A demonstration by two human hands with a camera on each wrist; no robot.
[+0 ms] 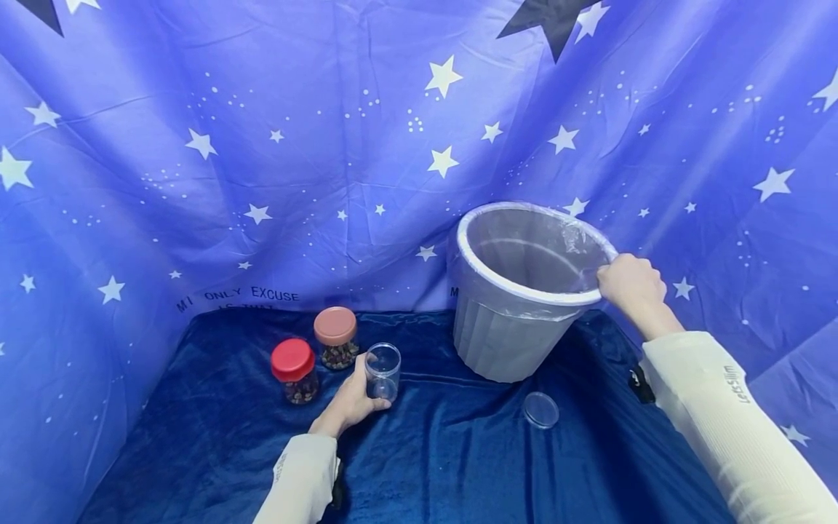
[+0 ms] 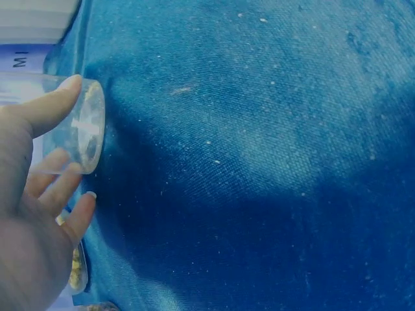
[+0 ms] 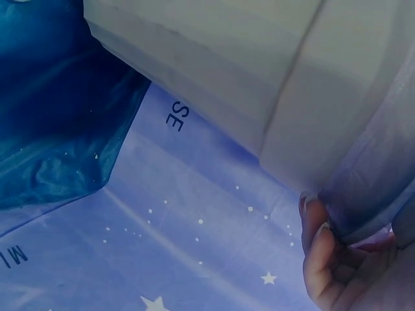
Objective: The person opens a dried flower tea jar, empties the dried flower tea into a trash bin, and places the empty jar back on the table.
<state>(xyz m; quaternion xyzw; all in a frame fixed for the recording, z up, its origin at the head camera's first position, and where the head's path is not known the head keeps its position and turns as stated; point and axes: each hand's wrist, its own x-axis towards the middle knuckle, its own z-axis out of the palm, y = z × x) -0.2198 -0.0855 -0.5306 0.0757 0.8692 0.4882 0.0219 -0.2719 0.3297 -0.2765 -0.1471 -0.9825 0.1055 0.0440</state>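
My left hand (image 1: 356,397) holds a clear plastic jar (image 1: 384,371) round its side, thumb on one side and fingers on the other. The jar is uncovered and looks empty. In the left wrist view the base of the jar (image 2: 92,129) is close to the blue cloth; I cannot tell whether it touches. On the right, my right hand (image 1: 631,286) grips the rim of a grey trash bin (image 1: 504,335), which leans toward that hand. A thin clear bag lines the bin and folds over its rim. The right wrist view shows curled fingers (image 3: 321,253) at the rim.
Left of the held jar stand a red-lidded jar (image 1: 294,371) and a pink-lidded jar (image 1: 337,338), both with small dark and tan pieces inside. A clear round lid (image 1: 541,410) lies before the bin on the dark blue cloth (image 1: 452,466). A starry curtain (image 1: 327,182) hangs behind.
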